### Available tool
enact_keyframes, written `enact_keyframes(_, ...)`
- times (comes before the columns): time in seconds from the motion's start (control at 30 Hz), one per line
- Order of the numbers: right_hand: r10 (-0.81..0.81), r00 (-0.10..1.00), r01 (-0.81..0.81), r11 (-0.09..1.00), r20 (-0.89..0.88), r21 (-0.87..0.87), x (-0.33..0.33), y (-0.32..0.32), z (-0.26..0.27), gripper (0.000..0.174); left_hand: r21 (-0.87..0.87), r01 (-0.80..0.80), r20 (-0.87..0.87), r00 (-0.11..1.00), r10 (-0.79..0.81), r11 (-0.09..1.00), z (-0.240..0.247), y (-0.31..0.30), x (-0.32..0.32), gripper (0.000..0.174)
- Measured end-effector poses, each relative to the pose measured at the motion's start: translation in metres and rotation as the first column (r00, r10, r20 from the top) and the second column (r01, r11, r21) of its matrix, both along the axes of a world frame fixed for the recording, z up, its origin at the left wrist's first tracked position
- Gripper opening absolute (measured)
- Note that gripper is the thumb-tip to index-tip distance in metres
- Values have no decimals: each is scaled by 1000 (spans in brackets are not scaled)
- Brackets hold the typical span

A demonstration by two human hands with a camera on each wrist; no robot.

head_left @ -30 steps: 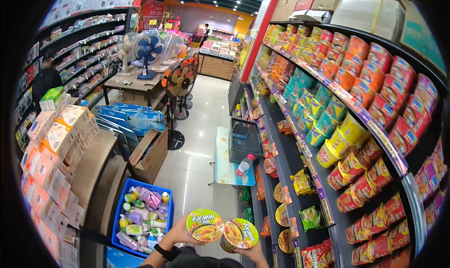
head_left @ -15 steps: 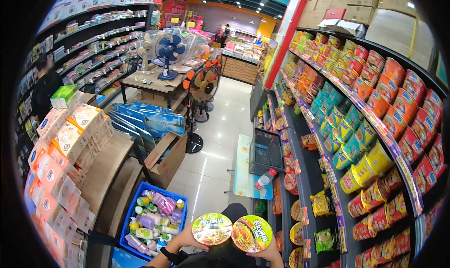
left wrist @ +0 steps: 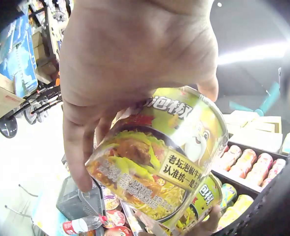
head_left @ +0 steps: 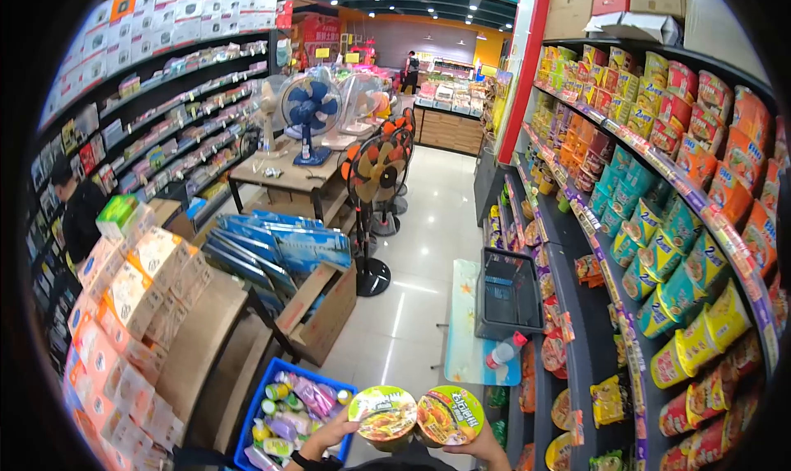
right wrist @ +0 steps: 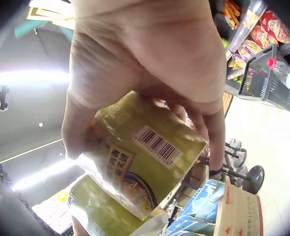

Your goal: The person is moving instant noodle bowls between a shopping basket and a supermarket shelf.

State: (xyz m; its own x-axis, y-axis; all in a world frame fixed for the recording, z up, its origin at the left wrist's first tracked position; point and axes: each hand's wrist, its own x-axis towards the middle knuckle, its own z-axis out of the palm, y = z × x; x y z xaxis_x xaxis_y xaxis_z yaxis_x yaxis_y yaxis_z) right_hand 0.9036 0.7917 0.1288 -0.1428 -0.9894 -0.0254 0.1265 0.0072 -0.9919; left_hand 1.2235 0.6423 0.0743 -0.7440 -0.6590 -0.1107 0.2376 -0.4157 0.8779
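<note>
Two green instant noodle cups are held side by side at the bottom of the head view, printed lids facing up. My left hand grips the left noodle cup around its side. In the left wrist view, the fingers and thumb of that hand wrap the cup, whose label shows noodles and yellow-green print. My right hand holds the other noodle cup. The right wrist view shows its green wall with a barcode, thumb and fingers on opposite sides. The cups overlap in both wrist views.
To the right, shelves carry rows of noodle cups. A dark basket and a bottle rest on a low table. A blue crate of bottles, tissue packs, a cardboard box and fans line the left.
The head view has swung left, so the shelves and aisle sit further right in it. Both cups stay held; they now appear lower and more level with each other.
</note>
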Motion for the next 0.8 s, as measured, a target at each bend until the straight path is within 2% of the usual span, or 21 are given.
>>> enact_keyframes(0.07, 16, 999, -17, 1000, 52, 5, -35, -28, -30, 124, -24, 75, 261, 963, -66, 997, 3, -48, -46, 84)
enact_keyframes(0.13, 21, 925, -3, 999, 378, -49, -67, -61, -42, 123, -62, 58, 182, 982, -46, 996, 12, -88, -88, 80)
enact_keyframes(0.23, -15, 917, 57, 994, 400, -94, -127, -118, -57, 120, -200, 186, 258, 957, -131, 962, 19, -153, -180, 82)
enact_keyframes(0.33, -72, 892, 124, 988, 446, -88, -191, -121, -77, 116, -281, 359, 311, 911, -269, 890, 53, -196, -260, 83)
enact_keyframes(0.4, -98, 884, 145, 987, 458, -69, -226, -122, -88, 113, -292, 359, 308, 913, -268, 886, 66, -213, -298, 84)
enact_keyframes(0.47, -113, 874, 148, 988, 473, -37, -246, -122, -95, 111, -291, 345, 309, 917, -253, 892, 73, -227, -313, 84)
enact_keyframes(0.53, -124, 869, 147, 989, 478, -11, -262, -129, -97, 108, -163, 383, 366, 879, -304, 909, 75, -245, -322, 85)
enact_keyframes(0.6, -130, 872, 142, 990, 472, 9, -264, -190, -55, 106, -138, 340, 334, 900, -279, 930, 84, -251, -319, 85)
enact_keyframes(0.63, -131, 874, 144, 989, 468, 6, -266, -219, -42, 105, -179, 281, 311, 925, -217, 943, 81, -259, -314, 84)
enact_keyframes(0.67, -131, 877, 146, 989, 463, 3, -272, -230, -38, 103, -219, 220, 286, 946, -153, 951, 83, -266, -311, 83)
enact_keyframes(0.7, -157, 911, 174, 985, 382, -12, -270, -244, -37, 95, -230, 213, 297, 945, -140, 950, 83, -274, -309, 82)
enact_keyframes(0.73, -144, 910, 154, 988, 388, 5, -266, -252, -37, 95, -250, 146, 302, 951, -66, 957, 83, -277, -302, 80)
enact_keyframes(0.8, -10, 901, -5, 999, 433, 33, -265, -275, -20, 95, -228, 116, 306, 951, -42, 967, 93, -286, -290, 78)
